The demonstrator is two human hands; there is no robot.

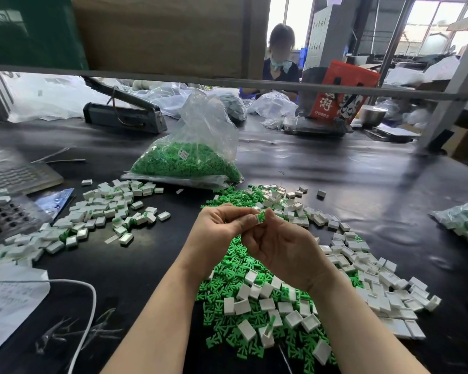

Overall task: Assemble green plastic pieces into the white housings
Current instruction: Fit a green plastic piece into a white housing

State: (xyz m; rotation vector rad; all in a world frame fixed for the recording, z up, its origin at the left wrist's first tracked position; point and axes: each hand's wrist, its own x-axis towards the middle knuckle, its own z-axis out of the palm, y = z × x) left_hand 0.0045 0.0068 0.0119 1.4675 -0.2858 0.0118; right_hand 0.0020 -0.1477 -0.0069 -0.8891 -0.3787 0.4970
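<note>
Both hands meet above the middle of the black table. My right hand point(278, 244) and my left hand point(222, 225) pinch together one small green piece point(261, 216) sitting in a white housing, held at the fingertips. Below my wrists lies a heap of loose green pieces point(235, 268) mixed with empty white housings point(373, 287). To the left spreads a pile of white housings with green showing in them point(103, 211).
A clear bag of green pieces point(189, 160) stands behind the hands. A perforated tray point(8, 211) sits at the left edge, paper and a white cable point(89, 306) at near left, another bag point(465, 220) at right. A person sits across the table.
</note>
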